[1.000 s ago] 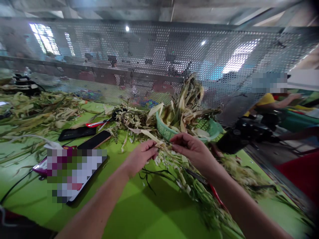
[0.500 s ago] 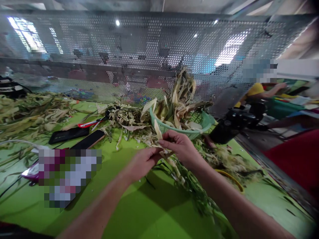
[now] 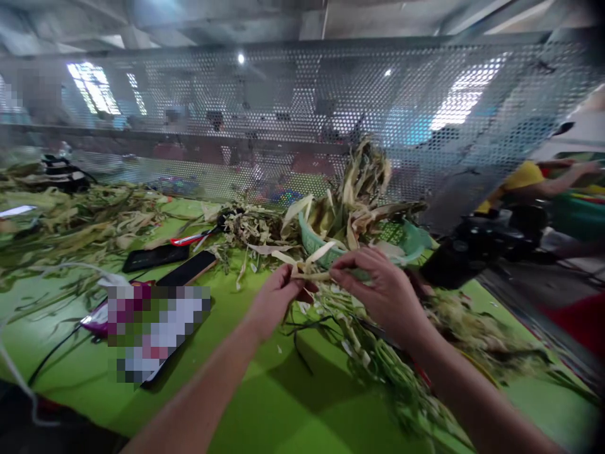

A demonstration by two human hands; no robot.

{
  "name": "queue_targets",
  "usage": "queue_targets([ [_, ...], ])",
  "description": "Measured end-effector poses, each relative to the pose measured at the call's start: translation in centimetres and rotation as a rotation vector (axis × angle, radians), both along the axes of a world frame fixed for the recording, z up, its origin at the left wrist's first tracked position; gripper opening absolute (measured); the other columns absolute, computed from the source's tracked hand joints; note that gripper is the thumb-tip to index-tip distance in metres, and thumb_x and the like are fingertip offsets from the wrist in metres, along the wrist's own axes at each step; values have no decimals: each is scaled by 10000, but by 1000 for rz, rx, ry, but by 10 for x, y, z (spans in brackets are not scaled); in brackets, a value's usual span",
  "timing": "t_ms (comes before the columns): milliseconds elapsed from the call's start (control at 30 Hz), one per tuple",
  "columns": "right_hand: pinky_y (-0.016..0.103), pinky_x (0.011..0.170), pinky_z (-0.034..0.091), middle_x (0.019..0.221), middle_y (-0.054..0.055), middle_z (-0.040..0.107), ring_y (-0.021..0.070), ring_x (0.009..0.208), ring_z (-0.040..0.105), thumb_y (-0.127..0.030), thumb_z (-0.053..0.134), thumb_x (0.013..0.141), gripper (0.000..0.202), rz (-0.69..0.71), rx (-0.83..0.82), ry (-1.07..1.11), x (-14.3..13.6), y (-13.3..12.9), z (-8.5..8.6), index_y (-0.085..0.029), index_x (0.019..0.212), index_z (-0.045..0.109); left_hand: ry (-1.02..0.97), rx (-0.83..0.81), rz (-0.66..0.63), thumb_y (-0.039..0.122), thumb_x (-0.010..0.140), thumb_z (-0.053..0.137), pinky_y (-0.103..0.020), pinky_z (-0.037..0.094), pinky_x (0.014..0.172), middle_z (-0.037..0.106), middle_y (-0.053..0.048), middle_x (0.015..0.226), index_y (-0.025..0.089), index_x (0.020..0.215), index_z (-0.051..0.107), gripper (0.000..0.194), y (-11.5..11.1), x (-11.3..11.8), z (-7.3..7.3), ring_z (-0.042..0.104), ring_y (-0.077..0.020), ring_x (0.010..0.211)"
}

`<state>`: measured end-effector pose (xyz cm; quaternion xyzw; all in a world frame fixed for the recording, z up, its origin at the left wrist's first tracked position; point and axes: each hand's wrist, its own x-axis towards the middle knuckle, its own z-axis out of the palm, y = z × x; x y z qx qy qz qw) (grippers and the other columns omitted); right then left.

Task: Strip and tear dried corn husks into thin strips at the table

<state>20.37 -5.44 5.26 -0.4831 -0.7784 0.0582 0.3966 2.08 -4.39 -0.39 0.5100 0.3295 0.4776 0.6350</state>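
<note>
Pale corn husk strips (image 3: 312, 276) stretch between my two hands, above the green table. My left hand (image 3: 278, 295) pinches their left end, where a few strip ends stick up and fan out. The right end sits between the thumb and fingers of my right hand (image 3: 378, 284), which is closed on it. Just beyond my hands stands a green plastic basket (image 3: 326, 253) heaped with dry husks (image 3: 362, 214). Below my right hand lies a bundle of green strips (image 3: 378, 369).
Phones (image 3: 186, 268), a red cutter (image 3: 191, 239) and a purple pouch (image 3: 101, 318) lie to the left. Husk piles (image 3: 108, 214) cover the far left. A perforated metal screen (image 3: 265, 126) rises behind the table (image 3: 255, 397). A person's arm (image 3: 558, 183) shows at right.
My hands have moved apart, drawing a husk strip out sideways between them. Before, they were close together with a strip pointing up. The whole view has shifted slightly.
</note>
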Motion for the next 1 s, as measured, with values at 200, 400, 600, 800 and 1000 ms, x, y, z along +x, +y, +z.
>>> queue_targets([
  [200,301,716,411,793,27,626,193,794,558,-432,564,848,255,72,-241,73,-3,9,-23,-199,777,639,-76,-20,-23,237,814,565,-225,422,646,577,-11,744,135,891,551,128,-3,1,0,527,-97,662],
  [400,270,633,364,642,-22,521,147,649,487,-419,611,783,252,6,-388,305,5,12,-21,-184,692,609,-80,-68,-18,238,787,582,-214,328,553,548,4,678,141,827,544,112,-1,-4,-1,461,-79,584],
  [600,307,686,400,701,14,601,190,712,553,-404,625,769,230,55,-381,171,12,19,-20,-189,699,668,-12,-69,-18,243,800,555,-225,315,576,541,3,704,144,862,551,117,-2,-6,3,447,-85,616],
  [800,379,914,400,1044,60,673,257,1002,591,-423,663,764,279,197,-521,311,7,15,-16,-217,938,734,89,-22,-105,309,846,525,-240,298,592,536,-4,756,161,958,564,189,-6,-5,1,416,-96,648],
  [1000,304,762,436,769,17,678,170,747,601,-408,697,752,248,261,-705,651,-7,10,-20,-167,814,704,183,85,-158,469,851,526,-250,264,550,490,4,688,152,906,572,325,-7,3,-3,378,-99,606],
])
